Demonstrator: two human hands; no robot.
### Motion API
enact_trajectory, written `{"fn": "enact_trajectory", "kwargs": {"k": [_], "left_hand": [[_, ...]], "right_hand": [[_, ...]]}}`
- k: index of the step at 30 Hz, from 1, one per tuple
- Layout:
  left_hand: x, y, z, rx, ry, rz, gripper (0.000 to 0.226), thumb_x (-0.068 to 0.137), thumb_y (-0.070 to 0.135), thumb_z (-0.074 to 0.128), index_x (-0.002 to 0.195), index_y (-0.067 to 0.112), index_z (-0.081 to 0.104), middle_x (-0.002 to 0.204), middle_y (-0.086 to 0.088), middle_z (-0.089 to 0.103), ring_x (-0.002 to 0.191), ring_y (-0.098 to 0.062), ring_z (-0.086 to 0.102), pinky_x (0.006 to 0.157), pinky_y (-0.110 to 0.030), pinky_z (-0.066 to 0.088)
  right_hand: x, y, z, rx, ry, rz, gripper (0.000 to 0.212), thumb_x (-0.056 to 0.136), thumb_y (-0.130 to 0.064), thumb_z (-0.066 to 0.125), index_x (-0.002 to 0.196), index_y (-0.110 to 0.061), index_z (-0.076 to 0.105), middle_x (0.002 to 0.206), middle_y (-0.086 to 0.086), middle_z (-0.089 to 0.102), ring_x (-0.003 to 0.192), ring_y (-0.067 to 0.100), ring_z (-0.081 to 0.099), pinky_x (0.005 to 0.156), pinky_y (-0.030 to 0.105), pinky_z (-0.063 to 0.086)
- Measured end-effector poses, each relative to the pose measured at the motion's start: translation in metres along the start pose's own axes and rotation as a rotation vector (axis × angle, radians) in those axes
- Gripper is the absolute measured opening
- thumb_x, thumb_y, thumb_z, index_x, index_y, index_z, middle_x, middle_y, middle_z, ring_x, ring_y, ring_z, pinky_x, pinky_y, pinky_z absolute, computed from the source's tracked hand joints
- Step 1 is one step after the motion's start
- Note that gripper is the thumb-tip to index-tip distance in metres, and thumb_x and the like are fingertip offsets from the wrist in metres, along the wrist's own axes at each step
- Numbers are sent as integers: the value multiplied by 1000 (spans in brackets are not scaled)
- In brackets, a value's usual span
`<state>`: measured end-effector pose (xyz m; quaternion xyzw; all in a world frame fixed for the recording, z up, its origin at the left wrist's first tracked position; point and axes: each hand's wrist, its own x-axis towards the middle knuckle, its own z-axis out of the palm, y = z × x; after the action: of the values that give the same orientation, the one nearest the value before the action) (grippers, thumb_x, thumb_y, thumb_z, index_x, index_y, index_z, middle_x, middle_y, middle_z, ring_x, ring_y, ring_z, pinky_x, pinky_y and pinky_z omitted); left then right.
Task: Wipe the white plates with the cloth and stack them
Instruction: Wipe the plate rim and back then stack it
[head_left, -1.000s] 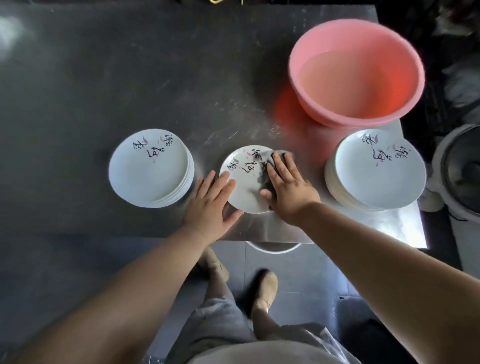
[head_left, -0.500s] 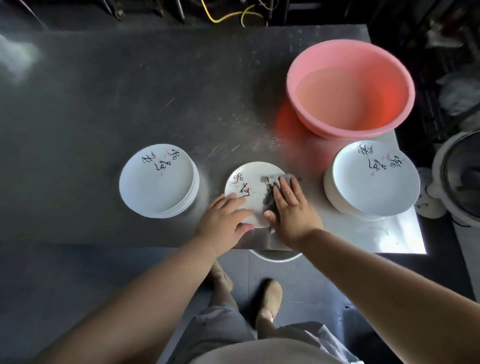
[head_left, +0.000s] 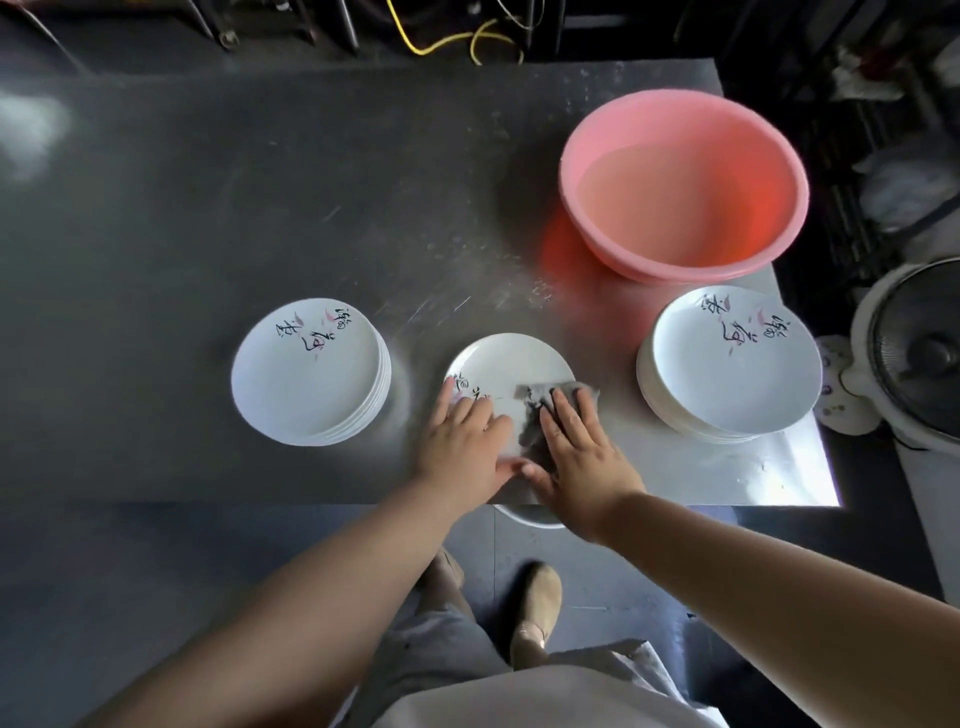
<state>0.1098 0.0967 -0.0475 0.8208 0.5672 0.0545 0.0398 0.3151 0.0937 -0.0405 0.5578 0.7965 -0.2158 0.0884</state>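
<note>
A single white plate (head_left: 511, 366) with black lettering lies flat near the table's front edge, between two stacks. My left hand (head_left: 465, 441) rests flat on its near left part, covering some lettering. My right hand (head_left: 579, 454) presses a grey cloth (head_left: 540, 402) onto the plate's right side; the cloth spreads out from under the fingers. A stack of white plates (head_left: 309, 374) stands to the left. A second stack (head_left: 732, 364) stands to the right.
A pink plastic basin (head_left: 685, 182) holding water stands at the back right of the dark metal table (head_left: 208, 208). A white appliance with a round lid (head_left: 914, 353) sits off the table's right edge. Yellow cables (head_left: 457, 39) run behind. My feet show below the table edge.
The plate has turned, its lettering moving from the far side round to the near left. My left hand slid further onto the plate. My right hand with the cloth stayed on the right side.
</note>
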Motion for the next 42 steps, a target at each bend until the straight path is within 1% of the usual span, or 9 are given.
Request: {"fn": "enact_trajectory", "kwargs": {"k": [3,6,14,21,27,33,35,38,42], "left_hand": [[14,-36,-16,-25,-159,58,76,85,77,50,136,23,65,146,-3,56,144,-29,44,129,-54,12],[14,-62,-18,-28,-282,90,73,93,69,56,156,32,46,168,5,34,157,-20,26,130,-49,13],[4,-49,-2,-88,-83,30,61,87,50,78,140,21,67,153,-3,57,140,-28,53,112,-48,44],[0,-35,6,-124,-22,-95,62,88,64,60,134,25,71,147,0,61,131,-27,57,104,-51,48],[-2,-4,16,-107,-6,-299,67,84,70,62,136,29,69,144,2,61,123,-28,57,98,-46,47],[-4,-16,17,-61,43,-207,58,83,52,79,135,30,69,131,2,65,112,-30,62,93,-45,48],[-1,-15,15,-77,37,-225,58,80,57,77,132,33,69,124,6,64,108,-27,60,90,-43,46],[4,-15,10,-131,-7,-275,56,77,66,75,126,40,68,116,10,62,107,-23,59,88,-42,40],[8,-19,-1,-155,-91,-315,54,80,74,68,126,46,64,119,15,57,115,-18,54,94,-38,27]], "right_hand": [[20,23,-22,-36,-45,-99,88,96,-77,21,168,-26,14,175,-12,-8,160,15,-20,131,42,17],[58,38,-51,-40,-63,-128,78,104,-64,33,168,-24,16,175,-12,-8,161,18,-14,131,43,13],[4,-4,9,58,-51,86,104,89,-83,-8,168,-18,8,175,-3,-16,159,30,-24,131,44,1],[54,23,-25,118,6,31,76,104,-64,29,168,-25,16,174,-18,-14,161,23,-14,126,50,27],[-2,-5,14,79,-59,-17,92,95,-73,5,168,-17,3,173,-3,-20,157,30,-28,131,42,-2],[57,18,-12,75,56,7,68,109,-48,33,168,-21,17,176,-11,-6,160,37,0,127,49,26],[41,9,-6,14,81,-19,67,105,-41,48,165,-17,31,175,-2,14,156,45,18,124,52,32],[12,0,4,-46,175,-181,65,91,-21,73,153,-20,54,162,3,46,126,45,55,99,51,57],[17,8,-23,121,36,-109,51,101,-24,60,150,-34,55,155,-8,53,126,23,58,98,34,55]]}}
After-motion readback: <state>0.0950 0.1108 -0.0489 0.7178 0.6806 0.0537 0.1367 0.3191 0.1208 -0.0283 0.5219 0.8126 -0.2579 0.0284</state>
